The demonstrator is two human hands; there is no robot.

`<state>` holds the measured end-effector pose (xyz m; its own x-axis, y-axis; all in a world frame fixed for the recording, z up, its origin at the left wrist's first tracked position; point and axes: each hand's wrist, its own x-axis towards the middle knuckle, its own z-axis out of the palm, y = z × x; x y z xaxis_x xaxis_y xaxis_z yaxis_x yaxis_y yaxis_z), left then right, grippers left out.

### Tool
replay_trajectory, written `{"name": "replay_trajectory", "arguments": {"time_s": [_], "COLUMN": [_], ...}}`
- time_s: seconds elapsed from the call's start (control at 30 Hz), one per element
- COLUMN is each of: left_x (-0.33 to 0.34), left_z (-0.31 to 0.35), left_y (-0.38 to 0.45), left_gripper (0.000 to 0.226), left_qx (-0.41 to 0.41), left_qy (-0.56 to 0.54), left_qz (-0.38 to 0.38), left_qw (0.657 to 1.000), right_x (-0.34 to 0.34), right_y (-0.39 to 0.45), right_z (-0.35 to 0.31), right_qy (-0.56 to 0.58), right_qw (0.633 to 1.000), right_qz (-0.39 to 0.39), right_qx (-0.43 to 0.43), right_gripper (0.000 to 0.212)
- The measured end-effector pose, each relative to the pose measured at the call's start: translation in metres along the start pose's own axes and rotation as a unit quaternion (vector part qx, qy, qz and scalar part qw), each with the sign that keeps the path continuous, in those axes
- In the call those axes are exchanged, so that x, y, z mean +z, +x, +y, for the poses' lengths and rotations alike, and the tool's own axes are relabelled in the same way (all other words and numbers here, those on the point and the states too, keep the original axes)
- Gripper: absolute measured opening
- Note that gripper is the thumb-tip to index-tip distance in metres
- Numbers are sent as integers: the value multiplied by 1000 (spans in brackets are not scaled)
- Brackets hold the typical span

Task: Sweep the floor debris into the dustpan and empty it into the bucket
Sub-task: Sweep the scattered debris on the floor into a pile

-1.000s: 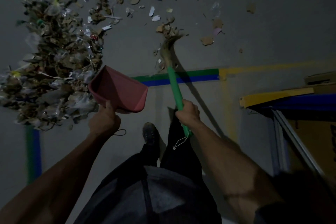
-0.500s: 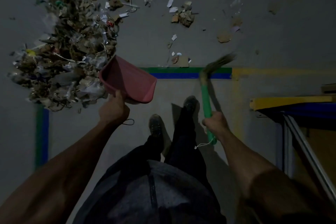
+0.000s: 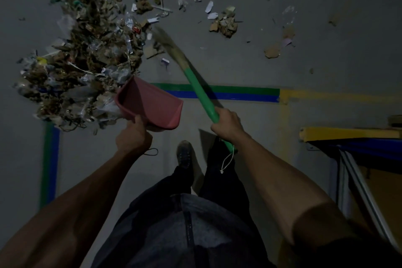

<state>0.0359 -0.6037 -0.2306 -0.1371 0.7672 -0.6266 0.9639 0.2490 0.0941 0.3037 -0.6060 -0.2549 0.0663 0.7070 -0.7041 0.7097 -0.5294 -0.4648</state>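
I'm looking down at the pink dustpan (image 3: 150, 105): its inside shows bare, nothing in it, its open mouth up and left against the big debris pile (image 3: 82, 59) on the grey floor (image 3: 326, 50). My left hand (image 3: 132, 135) grips its rear edge. My right hand (image 3: 228, 125) is clenched round the green broom handle (image 3: 201, 94); the broom runs diagonally, blurred bristles (image 3: 169, 43) pointing up-left at the pile's right edge, crossing the green-and-blue floor tape (image 3: 245, 93). Loose scraps (image 3: 226, 25) lie farther right.
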Motion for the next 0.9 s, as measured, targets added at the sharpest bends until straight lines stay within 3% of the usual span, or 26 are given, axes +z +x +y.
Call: {"name": "replay_trajectory", "arguments": {"time_s": [0.07, 0.27, 0.4, 0.53, 0.63, 0.7, 0.8, 0.9], "left_x": [-4, -19, -22, -21, -18, -15, -10, -4], "left_z": [15, 77, 127, 180, 213, 230, 246, 251], "left_y": [3, 23, 44, 64, 77, 87, 98, 106], "left_gripper": [53, 50, 54, 50, 53, 54, 55, 55], "left_qx": [2, 23, 95, 91, 97, 93, 111, 112], "left_qy": [-10, -46, -34, -32, -38, -31, 3, 28], "left_qz": [8, -6, -28, -10, -8, -6, -9, -8], "left_qw": [1000, 999, 994, 995, 995, 995, 994, 993], "right_x": [-17, -66, -102, -143, -176, -195, -214, -217], "right_y": [-5, -6, 9, 41, 60, 76, 98, 119], "right_z": [13, 64, 107, 158, 193, 216, 238, 233], "right_qy": [29, 139, 207, 316, 302, 304, 292, 224], "right_qw": [999, 975, 940, 874, 850, 837, 838, 891], "right_qz": [38, 152, 210, 244, 277, 272, 244, 183], "right_qx": [3, 86, 172, 277, 331, 364, 391, 349], "right_gripper": [48, 47, 46, 51, 34, 33, 40, 40]}}
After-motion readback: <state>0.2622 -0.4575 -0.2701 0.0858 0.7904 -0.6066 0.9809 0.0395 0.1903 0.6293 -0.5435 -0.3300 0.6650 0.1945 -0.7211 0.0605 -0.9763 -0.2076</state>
